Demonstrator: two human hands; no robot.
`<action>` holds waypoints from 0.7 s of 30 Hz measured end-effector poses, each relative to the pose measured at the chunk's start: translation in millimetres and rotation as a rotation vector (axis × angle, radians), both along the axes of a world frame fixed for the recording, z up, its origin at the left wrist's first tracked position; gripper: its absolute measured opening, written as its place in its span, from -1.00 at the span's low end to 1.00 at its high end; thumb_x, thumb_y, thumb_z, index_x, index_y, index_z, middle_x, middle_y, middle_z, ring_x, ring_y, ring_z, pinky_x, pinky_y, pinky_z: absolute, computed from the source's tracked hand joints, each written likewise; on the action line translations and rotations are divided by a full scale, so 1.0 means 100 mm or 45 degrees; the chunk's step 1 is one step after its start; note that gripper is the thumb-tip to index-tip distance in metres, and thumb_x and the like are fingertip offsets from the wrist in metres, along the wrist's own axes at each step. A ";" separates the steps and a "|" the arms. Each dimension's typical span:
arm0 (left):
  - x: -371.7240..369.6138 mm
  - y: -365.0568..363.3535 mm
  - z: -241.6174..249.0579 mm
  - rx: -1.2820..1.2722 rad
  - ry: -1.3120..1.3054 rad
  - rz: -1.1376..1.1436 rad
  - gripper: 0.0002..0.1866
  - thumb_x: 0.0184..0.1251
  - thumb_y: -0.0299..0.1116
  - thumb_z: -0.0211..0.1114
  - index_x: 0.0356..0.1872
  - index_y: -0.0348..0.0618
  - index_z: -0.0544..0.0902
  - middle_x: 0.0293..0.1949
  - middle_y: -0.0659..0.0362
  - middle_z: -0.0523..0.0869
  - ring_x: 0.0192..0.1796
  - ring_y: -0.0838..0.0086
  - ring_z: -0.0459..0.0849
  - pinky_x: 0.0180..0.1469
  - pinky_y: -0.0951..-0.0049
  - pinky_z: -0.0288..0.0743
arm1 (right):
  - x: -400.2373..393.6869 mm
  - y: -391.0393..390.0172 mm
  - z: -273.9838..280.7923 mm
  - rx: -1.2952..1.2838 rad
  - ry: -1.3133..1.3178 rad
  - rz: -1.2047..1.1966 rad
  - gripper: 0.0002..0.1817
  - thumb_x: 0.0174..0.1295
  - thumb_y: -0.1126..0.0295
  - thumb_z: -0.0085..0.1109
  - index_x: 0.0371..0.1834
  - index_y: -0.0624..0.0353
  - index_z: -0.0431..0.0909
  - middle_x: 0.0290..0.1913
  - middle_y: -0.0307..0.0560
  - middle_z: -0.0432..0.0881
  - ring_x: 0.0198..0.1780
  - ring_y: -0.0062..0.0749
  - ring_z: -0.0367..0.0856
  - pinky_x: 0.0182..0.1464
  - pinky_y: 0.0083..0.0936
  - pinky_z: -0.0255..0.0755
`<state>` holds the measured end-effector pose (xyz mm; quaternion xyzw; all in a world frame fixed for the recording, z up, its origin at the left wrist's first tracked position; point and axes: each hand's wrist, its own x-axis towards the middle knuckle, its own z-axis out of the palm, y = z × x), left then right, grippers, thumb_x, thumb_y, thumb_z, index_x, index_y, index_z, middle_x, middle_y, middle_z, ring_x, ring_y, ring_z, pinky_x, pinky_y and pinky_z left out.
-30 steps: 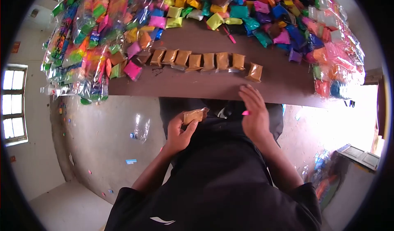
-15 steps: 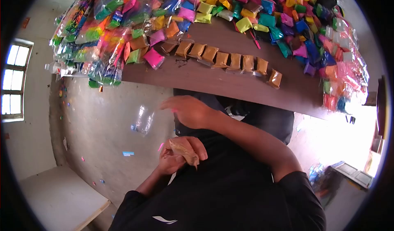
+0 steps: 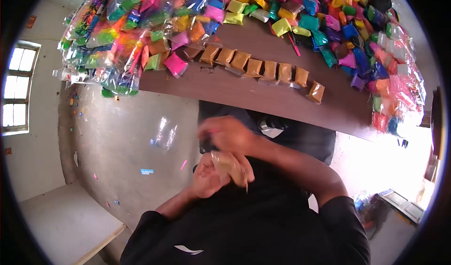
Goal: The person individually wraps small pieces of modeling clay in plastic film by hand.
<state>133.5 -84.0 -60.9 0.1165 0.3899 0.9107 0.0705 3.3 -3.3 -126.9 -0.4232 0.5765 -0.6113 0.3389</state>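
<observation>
My left hand (image 3: 209,176) is closed around a tan packet (image 3: 229,166) in clear wrap, in front of my chest. Just above it, my right hand (image 3: 231,134) is blurred by motion, and whether its fingers hold anything cannot be made out. Beyond both hands, a row of several brown wrapped packets (image 3: 253,68) lies along the near part of the brown table (image 3: 206,87). A pink packet (image 3: 175,65) lies left of that row.
Heaps of colourful packets (image 3: 307,22) cover the table's far side and right end. Clear bags of coloured packets (image 3: 117,44) are piled at the left. A pink stick (image 3: 294,44) lies mid-table. A pale board (image 3: 70,222) stands at lower left.
My left hand has moved right and slightly up with the tan packet. My right hand has come right and down, close above it.
</observation>
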 end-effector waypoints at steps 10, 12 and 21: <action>-0.42 0.14 -0.38 -0.452 -0.432 0.311 -0.67 0.65 -0.31 0.26 0.23 -0.32 0.65 0.04 0.21 0.76 0.06 0.60 0.67 0.19 0.46 0.53 | -0.02 1.35 0.51 0.584 0.038 -0.928 -0.77 0.32 0.58 0.20 0.02 0.32 0.61 -0.15 0.17 0.69 -0.23 0.03 0.69 -0.13 -0.26 0.54; -0.43 0.16 -0.45 -0.462 -0.439 0.336 -0.68 0.65 -0.32 0.27 0.24 -0.31 0.65 0.04 0.23 0.76 0.06 0.61 0.67 0.18 0.46 0.53 | -0.08 1.38 0.37 0.437 0.347 -0.934 -0.75 0.39 0.60 0.20 0.10 0.36 0.64 -0.13 0.04 0.71 -0.16 -0.22 0.71 -0.06 -0.43 0.53; -0.10 0.09 -0.84 -0.575 -0.470 0.349 -0.72 0.62 -0.35 0.27 0.17 -0.32 0.68 0.00 0.25 0.77 0.03 0.65 0.66 0.15 0.54 0.51 | -0.65 0.21 0.24 0.437 0.660 -0.733 -0.81 0.42 0.46 0.26 -0.01 0.28 0.73 -0.25 0.16 0.77 -0.21 0.08 0.76 -0.19 -0.21 0.59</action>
